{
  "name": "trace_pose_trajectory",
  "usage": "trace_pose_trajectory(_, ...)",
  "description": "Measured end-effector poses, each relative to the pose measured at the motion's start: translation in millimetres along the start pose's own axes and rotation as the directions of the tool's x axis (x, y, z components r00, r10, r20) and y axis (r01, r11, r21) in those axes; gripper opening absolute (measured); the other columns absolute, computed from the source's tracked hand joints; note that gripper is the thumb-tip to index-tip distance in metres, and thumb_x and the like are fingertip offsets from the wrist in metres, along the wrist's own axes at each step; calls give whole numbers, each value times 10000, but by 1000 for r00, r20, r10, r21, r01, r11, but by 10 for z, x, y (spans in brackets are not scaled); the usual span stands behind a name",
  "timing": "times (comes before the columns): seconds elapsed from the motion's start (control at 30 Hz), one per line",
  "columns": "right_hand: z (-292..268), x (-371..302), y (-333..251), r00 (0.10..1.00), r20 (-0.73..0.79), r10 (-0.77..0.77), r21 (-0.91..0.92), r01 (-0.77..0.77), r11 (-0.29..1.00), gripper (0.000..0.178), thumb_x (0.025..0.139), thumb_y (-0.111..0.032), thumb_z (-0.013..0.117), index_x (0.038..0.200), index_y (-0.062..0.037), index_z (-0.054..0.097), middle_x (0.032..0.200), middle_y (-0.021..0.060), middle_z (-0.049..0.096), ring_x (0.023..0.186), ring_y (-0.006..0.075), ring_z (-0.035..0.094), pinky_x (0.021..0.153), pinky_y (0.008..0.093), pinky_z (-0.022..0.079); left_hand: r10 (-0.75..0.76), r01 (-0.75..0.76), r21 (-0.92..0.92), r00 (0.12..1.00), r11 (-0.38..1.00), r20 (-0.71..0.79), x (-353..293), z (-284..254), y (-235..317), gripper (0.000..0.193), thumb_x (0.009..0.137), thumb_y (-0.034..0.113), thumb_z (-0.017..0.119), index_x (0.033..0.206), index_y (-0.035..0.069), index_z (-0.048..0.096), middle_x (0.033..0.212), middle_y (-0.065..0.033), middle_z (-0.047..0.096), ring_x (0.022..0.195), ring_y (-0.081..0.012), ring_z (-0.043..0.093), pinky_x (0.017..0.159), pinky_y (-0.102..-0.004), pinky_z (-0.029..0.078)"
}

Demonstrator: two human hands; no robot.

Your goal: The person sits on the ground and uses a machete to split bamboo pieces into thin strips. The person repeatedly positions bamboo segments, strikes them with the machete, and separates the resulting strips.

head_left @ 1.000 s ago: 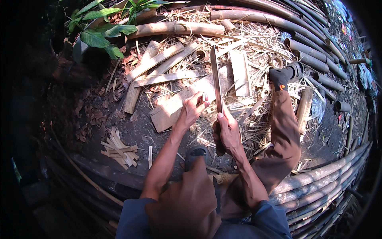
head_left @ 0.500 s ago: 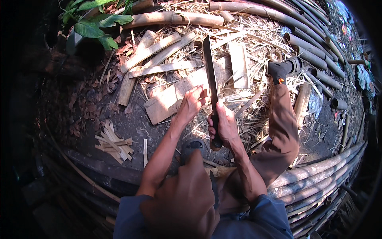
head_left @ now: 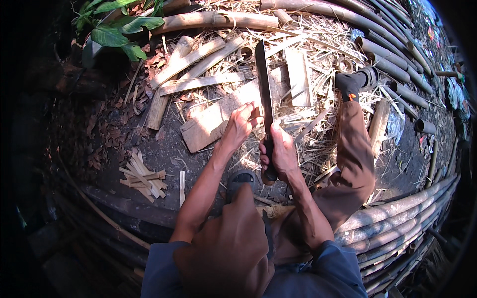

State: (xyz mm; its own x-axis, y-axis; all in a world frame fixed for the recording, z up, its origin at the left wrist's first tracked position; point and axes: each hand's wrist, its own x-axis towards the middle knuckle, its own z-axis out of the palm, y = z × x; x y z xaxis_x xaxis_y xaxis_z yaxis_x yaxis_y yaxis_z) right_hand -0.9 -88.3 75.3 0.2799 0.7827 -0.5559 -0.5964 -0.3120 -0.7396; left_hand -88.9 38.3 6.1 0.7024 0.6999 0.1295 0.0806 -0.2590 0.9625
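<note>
My right hand (head_left: 282, 151) is closed round the dark handle of a machete (head_left: 264, 84), whose long dark blade points away from me, edge-on to the view. Just left of the blade, my left hand (head_left: 240, 122) has its fingers bent together close to the metal. Whatever those fingers pinch, if anything, is hidden or too small to make out. Beneath both hands lies a flat wooden board (head_left: 201, 131), partly in bright sun, with a pale split bamboo piece (head_left: 298, 77) beyond it to the right.
Bamboo poles (head_left: 392, 221) are stacked at the near right, and more pipe-like bamboo lengths (head_left: 387, 64) lie at the far right. A small pile of pale slats (head_left: 144, 177) sits at the left. Shavings (head_left: 318, 44) litter the ground around my outstretched right leg (head_left: 355, 139).
The machete tip has shifted very slightly away and to the right. Both hands hold nearly the same places.
</note>
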Motion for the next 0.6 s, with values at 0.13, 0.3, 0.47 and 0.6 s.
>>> trace_pose_trajectory(0.13,7,-9,-34,1000,-3,31,-37,-31,999,374,1025,-433,396,931,-74,436,623,30,498,440,106,460,378,261,401,115,-114,194,993,974,6,-9,-40,-102,164,834,-55,591,994,-65,554,802,-180,588,731,-281,588,646,-376,475)
trace_pose_trajectory(0.3,-16,27,33,1000,-1,16,-58,-16,998,364,1025,-445,399,910,-100,390,636,40,483,446,122,461,391,272,411,112,-110,236,994,966,4,3,-28,-64,220,751,-113,651,957,-81,579,856,-217,617,774,-393,608,643,-448,491)
trace_pose_trajectory(0.47,2,40,83,984,-18,-177,-333,161,929,386,1038,-355,395,1168,-13,518,610,71,535,482,157,525,462,323,435,173,-169,274,985,947,8,-19,-33,-197,167,844,30,628,988,-34,574,851,-188,617,748,-331,583,666,-393,465)
trace_pose_trajectory(0.6,141,-45,-8,885,59,-462,-691,370,621,431,1031,-266,412,1386,-21,427,692,209,606,593,358,625,562,420,470,-98,96,-175,995,980,-3,-122,-56,-276,239,923,210,577,1015,-11,580,856,-143,632,782,-197,582,695,-352,477)
